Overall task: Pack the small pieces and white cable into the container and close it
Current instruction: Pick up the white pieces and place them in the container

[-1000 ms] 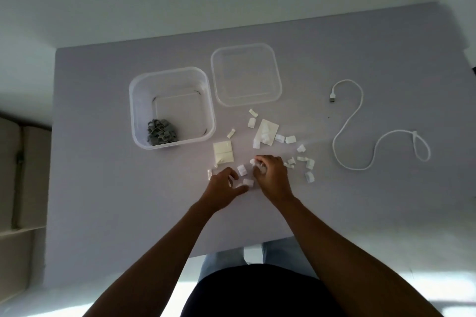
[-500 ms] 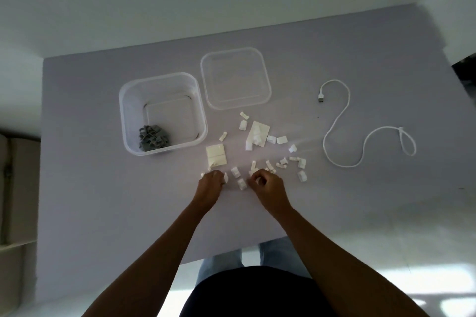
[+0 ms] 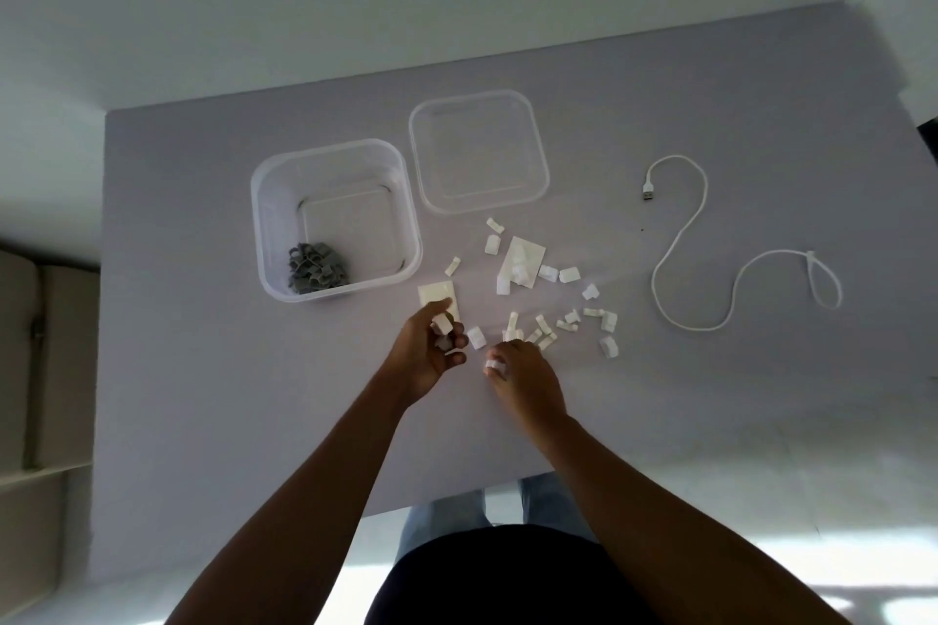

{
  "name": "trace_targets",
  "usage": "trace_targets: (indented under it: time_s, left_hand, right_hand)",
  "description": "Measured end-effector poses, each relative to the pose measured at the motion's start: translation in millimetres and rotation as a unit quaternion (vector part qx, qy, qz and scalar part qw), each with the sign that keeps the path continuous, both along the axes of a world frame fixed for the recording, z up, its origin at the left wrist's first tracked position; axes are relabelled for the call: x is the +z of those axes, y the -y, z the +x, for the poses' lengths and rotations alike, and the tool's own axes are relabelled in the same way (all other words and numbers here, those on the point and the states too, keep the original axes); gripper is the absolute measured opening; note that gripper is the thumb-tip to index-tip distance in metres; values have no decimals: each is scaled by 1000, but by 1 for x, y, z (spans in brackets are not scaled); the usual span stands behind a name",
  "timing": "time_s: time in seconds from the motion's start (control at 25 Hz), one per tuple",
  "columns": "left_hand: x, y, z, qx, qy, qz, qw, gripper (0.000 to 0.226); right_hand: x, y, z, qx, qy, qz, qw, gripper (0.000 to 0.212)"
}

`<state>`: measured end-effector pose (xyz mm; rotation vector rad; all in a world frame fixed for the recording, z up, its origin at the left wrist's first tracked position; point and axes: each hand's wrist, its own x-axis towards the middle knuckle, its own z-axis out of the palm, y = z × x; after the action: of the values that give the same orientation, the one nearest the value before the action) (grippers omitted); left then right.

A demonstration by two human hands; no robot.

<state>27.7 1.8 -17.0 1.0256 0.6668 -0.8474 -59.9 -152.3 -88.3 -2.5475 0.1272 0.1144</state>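
Both hands (image 3: 431,350) (image 3: 523,371) grip small pieces (image 3: 553,315) near the container (image 3: 335,218).

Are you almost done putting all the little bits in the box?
Not yet. Only a clump of grey pieces sits in the container. The left hand holds a few white pieces, the right hand pinches one. Many white pieces, the white cable and the lid wait on the table.
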Motion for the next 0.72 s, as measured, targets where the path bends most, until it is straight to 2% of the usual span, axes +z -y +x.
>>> trace_targets:
  time_s: [0.08, 0.12, 0.16, 0.24, 0.28, 0.36, 0.44, 0.48, 0.52, 0.56, 0.6, 0.68, 0.72]
  left_hand:
    - [-2, 6, 2, -26, -3, 49, 998, 8]
    - [-4, 7, 4, -36, 2, 62, 997, 9]
    - [-5, 7, 5, -43, 11, 68, 997, 11]
    - [-6, 9, 6, -62, 35, 65, 995, 11]
    - [-6, 9, 7, -75, 40, 61, 994, 11]
    - [-6, 11, 8, -93, 41, 49, 994, 15]
    - [-5, 13, 10, -76, 54, 37, 995, 9]
    - [-4, 14, 11, -62, 62, 34, 996, 9]
    - [-4, 16, 12, -50, 69, 34, 996, 13]
    - [-4, 19, 12, -42, 71, 44, 996, 16]
    - [-6, 21, 14, -42, 64, 69, 995, 21]
    - [-9, 27, 16, -80, 47, 157, 983, 36]
    - [-10, 29, 17, -124, 61, 222, 965, 42]
  right_hand:
    - [9, 4, 2, -119, -27, 139, 983, 9]
    - [14, 7, 4, -185, -57, 231, 953, 15]
    - [21, 12, 6, -241, -99, 334, 906, 20]
    - [36, 24, 10, -306, -183, 527, 771, 22]
    - [40, 32, 10, -324, -209, 586, 712, 19]
    - [48, 44, 12, -334, -218, 655, 641, 16]
    - [52, 51, 14, -323, -210, 699, 603, 24]
    - [54, 52, 16, -323, -212, 700, 601, 25]
    - [53, 53, 19, -326, -217, 678, 623, 27]
    - [51, 51, 22, -331, -222, 623, 673, 31]
    - [48, 48, 24, -330, -223, 537, 743, 36]
    - [40, 42, 26, -279, -174, 301, 895, 42]
    - [34, 40, 25, -233, -147, 184, 943, 41]
